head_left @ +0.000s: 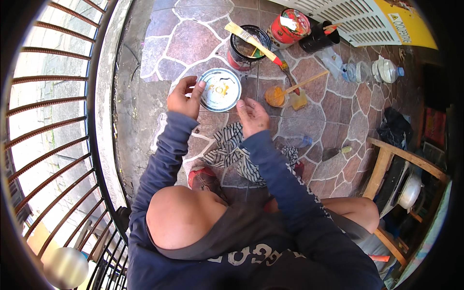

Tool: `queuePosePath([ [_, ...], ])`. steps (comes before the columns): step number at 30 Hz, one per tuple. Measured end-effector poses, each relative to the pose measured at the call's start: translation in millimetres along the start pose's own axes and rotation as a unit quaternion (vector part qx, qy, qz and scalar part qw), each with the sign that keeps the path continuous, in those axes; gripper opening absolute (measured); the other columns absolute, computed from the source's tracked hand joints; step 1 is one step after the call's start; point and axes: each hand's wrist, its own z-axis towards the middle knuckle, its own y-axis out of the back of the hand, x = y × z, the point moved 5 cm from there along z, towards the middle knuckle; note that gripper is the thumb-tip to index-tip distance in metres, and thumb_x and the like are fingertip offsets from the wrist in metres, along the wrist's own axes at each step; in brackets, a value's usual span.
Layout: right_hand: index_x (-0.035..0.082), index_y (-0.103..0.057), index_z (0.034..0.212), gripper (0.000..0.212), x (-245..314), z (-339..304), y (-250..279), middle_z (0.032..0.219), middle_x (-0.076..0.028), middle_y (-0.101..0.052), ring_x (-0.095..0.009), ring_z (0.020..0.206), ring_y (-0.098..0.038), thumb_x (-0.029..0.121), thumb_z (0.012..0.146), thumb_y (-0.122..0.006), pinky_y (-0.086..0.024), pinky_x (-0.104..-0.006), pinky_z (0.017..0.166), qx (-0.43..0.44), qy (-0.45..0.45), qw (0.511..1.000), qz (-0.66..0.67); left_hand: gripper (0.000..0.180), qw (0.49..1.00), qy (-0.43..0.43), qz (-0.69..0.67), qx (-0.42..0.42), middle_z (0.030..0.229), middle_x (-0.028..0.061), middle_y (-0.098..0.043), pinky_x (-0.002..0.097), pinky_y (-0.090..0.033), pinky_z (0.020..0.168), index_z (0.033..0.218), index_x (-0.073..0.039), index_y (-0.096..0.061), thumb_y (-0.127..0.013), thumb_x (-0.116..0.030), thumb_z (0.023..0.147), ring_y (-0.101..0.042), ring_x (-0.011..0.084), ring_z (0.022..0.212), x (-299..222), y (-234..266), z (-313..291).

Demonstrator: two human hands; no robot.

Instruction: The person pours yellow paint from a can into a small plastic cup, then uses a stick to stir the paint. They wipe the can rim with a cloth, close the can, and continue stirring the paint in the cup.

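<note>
Between my hands is a round white disc with a blue rim point(212, 103), like a small plate or a lid, with orange and black smears on its face. My left hand point(186, 99) grips its left edge, thumb over the rim. At the lower right edge, the thumb and fingers of my right hand point(253, 117) pinch the rim. Just beyond, a paintbrush point(253, 43) with pale bristles lies across an open dark can point(239, 62). To the right, a stick rests in a small container of orange paste point(275, 96), beside a second brush point(287, 72) and a yellowish flat piece point(298, 100).
A red can point(290, 30) and a black cylinder point(319, 41) stand at the back. Plastic bottles point(386, 70) lie at right. A striped cloth point(229, 145) and a putty knife point(331, 153) are on the stone-patterned floor. A barred railing point(92, 116) runs along the left; a wooden frame point(379, 169) stands right.
</note>
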Motion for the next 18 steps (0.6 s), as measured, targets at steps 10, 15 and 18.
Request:
queuePosePath([
  [10,0.004,-0.044,0.064,0.046,84.2,-22.5,4.6,0.058,0.001,-0.043,-0.008,0.053,-0.036,0.026,0.104,-0.049,-0.029,-0.0286,0.051,0.133,0.142,0.956,0.219,0.103,0.936,-0.290,0.160,0.115,0.150,0.0176,-0.048,0.0546,-0.026,0.116,0.148,-0.004,-0.044,-0.085,-0.050,0.065,-0.036,0.0411,0.144,-35.5,12.0,-5.9],
  [15,0.003,-0.050,0.062,0.034,102.0,-24.8,-22.1,0.056,-0.007,-0.044,-0.019,0.049,-0.046,0.018,0.092,-0.055,-0.034,-0.0363,0.048,0.214,0.305,0.926,0.055,0.106,0.890,-0.310,0.307,0.131,0.155,0.0144,-0.044,0.0585,-0.022,0.116,0.147,-0.008,-0.048,-0.077,-0.068,0.065,-0.031,0.0422,0.147,-30.7,7.0,-2.5],
  [18,0.003,-0.043,0.060,0.032,111.5,-29.6,-36.6,0.057,-0.008,-0.039,-0.024,0.046,-0.042,0.016,0.087,-0.055,-0.031,-0.0376,0.046,0.263,0.393,0.881,0.033,0.101,0.869,-0.308,0.365,0.130,0.156,0.0141,-0.043,0.0594,-0.022,0.115,0.147,-0.012,-0.051,-0.071,-0.073,0.068,-0.030,0.0423,0.147,-31.9,9.1,-1.9],
])
